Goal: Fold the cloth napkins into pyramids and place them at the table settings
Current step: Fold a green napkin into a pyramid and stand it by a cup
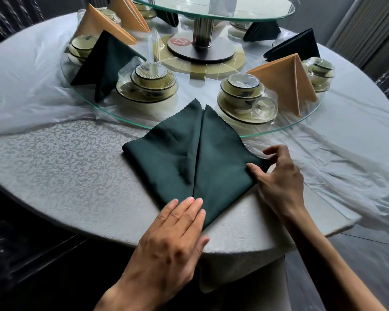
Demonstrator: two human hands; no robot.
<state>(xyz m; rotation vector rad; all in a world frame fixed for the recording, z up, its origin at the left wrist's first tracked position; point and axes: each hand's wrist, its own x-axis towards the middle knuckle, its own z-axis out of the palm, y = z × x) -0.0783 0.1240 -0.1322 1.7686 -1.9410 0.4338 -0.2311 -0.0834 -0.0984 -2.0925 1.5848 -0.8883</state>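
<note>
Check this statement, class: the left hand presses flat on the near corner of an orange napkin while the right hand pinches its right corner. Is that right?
One detail is wrong: the colour. In the head view, the napkin under the hands is dark green, not orange. The left hand does press flat on its near corner, and the right hand does pinch its right corner.

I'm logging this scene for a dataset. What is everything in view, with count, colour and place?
flat napkin: one, dark green, part-folded on the table's near edge
standing green napkins: about four, dark green, on the turntable
standing orange napkins: three, orange, on the turntable
wrapped bowl sets: several, cream, beside the napkins
glass turntable: one, clear, table centre
upper glass shelf: one, clear, on a metal post
tablecloth: one, pale patterned
left hand: flat on the napkin's near corner
right hand: pinching its right corner
</note>
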